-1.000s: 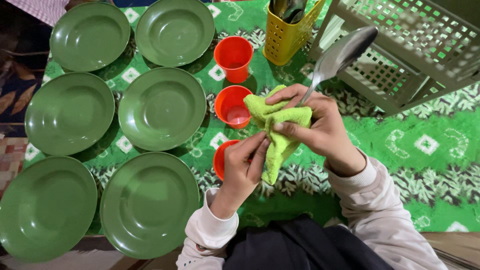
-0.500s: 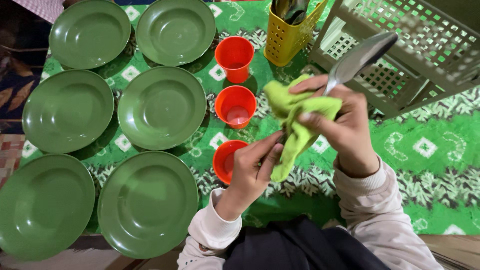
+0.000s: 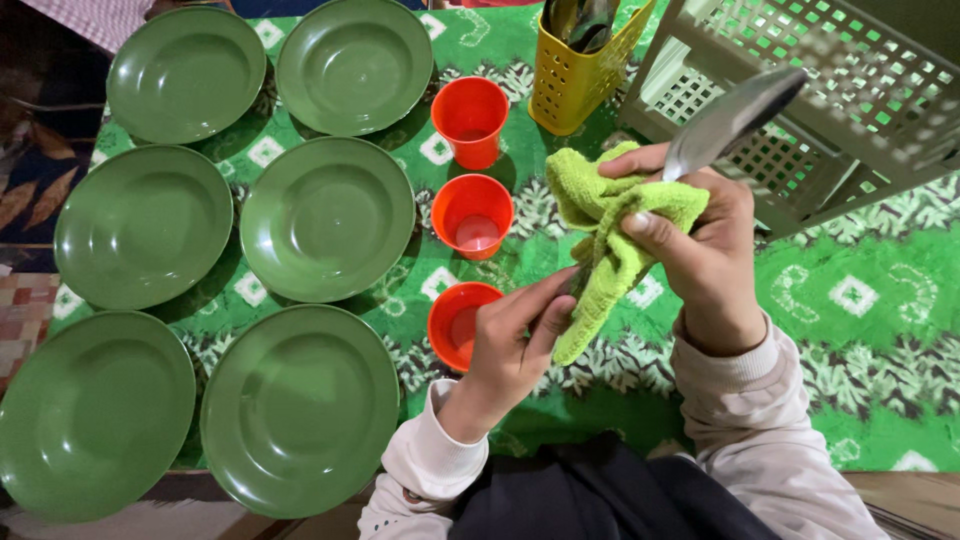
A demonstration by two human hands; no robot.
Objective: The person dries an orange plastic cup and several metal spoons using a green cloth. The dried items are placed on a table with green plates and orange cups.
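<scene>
Your right hand [image 3: 705,250] is gripping a green cloth [image 3: 610,235], fingers curled tight around it and around a spoon [image 3: 735,118] whose bowl is sticking up toward the rack [image 3: 850,90]. Your left hand [image 3: 510,345] is pinching the spoon's lower end, just where the cloth is hanging down. All of this is hovering above the green tabletop [image 3: 860,300], just right of three orange cups [image 3: 472,215]. Six green plates [image 3: 325,215] are lying to the left, and a yellow holder [image 3: 575,75] is standing behind the cups.
</scene>
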